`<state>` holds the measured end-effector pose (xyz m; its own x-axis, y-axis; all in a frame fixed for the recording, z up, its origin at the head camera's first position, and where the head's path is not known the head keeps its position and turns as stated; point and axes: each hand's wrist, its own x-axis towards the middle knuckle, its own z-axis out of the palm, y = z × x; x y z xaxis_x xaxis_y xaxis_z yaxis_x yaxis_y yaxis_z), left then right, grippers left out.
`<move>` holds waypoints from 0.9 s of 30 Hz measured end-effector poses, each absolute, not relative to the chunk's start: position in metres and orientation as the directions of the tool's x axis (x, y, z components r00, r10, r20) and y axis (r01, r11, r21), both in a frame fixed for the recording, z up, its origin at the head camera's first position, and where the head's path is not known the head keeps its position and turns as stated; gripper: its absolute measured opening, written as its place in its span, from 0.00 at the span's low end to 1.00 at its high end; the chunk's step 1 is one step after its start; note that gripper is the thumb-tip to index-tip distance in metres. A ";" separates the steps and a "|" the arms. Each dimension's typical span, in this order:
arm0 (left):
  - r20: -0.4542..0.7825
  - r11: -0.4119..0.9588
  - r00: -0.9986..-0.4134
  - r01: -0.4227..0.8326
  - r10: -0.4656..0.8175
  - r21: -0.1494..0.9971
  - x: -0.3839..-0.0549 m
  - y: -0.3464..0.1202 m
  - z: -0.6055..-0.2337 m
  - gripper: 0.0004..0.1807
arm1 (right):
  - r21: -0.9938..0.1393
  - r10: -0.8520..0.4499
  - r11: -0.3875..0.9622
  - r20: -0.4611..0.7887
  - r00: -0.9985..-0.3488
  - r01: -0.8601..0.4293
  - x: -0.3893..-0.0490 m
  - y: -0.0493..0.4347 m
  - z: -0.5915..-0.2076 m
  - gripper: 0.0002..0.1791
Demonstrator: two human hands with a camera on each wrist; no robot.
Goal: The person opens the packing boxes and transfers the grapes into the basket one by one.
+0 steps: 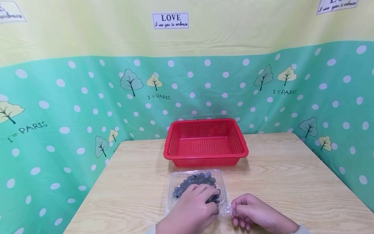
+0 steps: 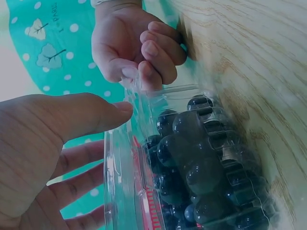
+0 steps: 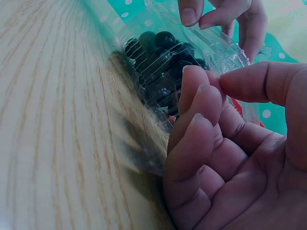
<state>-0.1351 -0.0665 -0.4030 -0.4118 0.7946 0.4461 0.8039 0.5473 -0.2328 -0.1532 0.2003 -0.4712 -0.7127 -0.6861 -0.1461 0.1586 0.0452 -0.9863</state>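
Observation:
A clear plastic clamshell box [image 1: 223, 183] holds a bunch of dark blue grapes [image 1: 198, 178] in the head view. Across the top of the box lies my left hand [image 1: 193, 204], its fingers spread over the lid. In the left wrist view the left thumb [image 2: 96, 112] looks straight and touches the lid, with the other fingers apart. At the box's near right corner my right hand [image 1: 254, 211] pinches the plastic edge between thumb and forefinger. The right wrist view shows its other fingers [image 3: 192, 148] loosely curled beside the box, while dark grapes [image 3: 165, 72] show through the plastic.
A red plastic basket [image 1: 204, 159] with perforated walls stands just behind the box. Both rest on a light wooden table [image 1: 131, 182]. A green and yellow printed curtain [image 1: 190, 71] hangs at the back and on both sides.

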 end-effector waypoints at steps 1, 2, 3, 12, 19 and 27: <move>0.450 0.549 -0.412 0.803 0.793 -0.233 -0.135 -0.067 -0.403 0.03 | -0.986 -0.687 0.046 -0.146 -0.712 0.159 -0.153 0.200 -0.471 0.19; 0.450 0.550 -0.413 0.802 0.792 -0.233 -0.134 -0.068 -0.403 0.03 | -0.986 -0.688 0.045 -0.147 -0.711 0.160 -0.153 0.201 -0.472 0.19; 0.452 0.552 -0.414 0.801 0.790 -0.231 -0.134 -0.069 -0.403 0.03 | -0.986 -0.688 0.045 -0.147 -0.710 0.161 -0.153 0.201 -0.472 0.19; 0.442 0.572 -0.447 0.795 0.778 -0.202 -0.133 -0.077 -0.404 0.03 | -0.987 -0.685 0.052 -0.146 -0.714 0.152 -0.154 0.201 -0.472 0.18; 0.379 0.592 -0.515 0.797 0.769 -0.119 -0.131 -0.083 -0.402 0.03 | -0.987 -0.684 0.060 -0.150 -0.714 0.149 -0.155 0.201 -0.473 0.18; 0.388 0.595 -0.513 0.795 0.766 -0.123 -0.131 -0.089 -0.405 0.04 | -0.985 -0.685 0.068 -0.160 -0.711 0.156 -0.156 0.201 -0.473 0.18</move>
